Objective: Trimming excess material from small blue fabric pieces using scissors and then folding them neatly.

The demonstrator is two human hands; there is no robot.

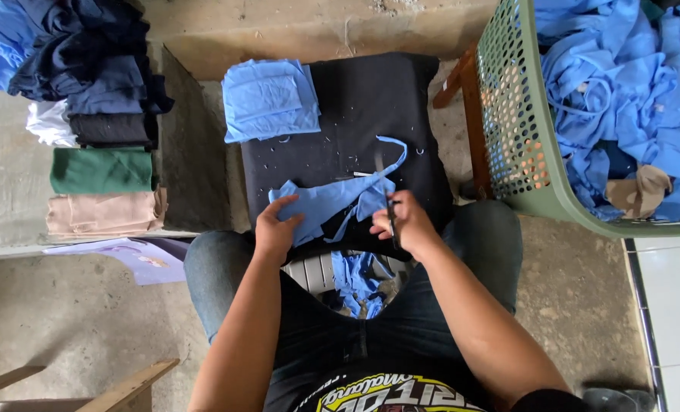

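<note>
A light blue fabric piece (332,200) with a thin strap lies on a black padded surface (363,99) in front of me. My left hand (274,229) presses down on its left end. My right hand (402,221) grips small dark scissors (390,215) at the fabric's right edge. A folded pile of light blue pieces (270,99) rests on the surface's far left corner. Blue scraps (361,281) lie between my knees.
A green perforated basket (519,130) full of blue cloth (622,91) stands at the right on a wooden stool (471,107). Folded green, beige, black, white and blue fabrics (99,114) are stacked at the left. Wooden slats (126,387) sit at bottom left.
</note>
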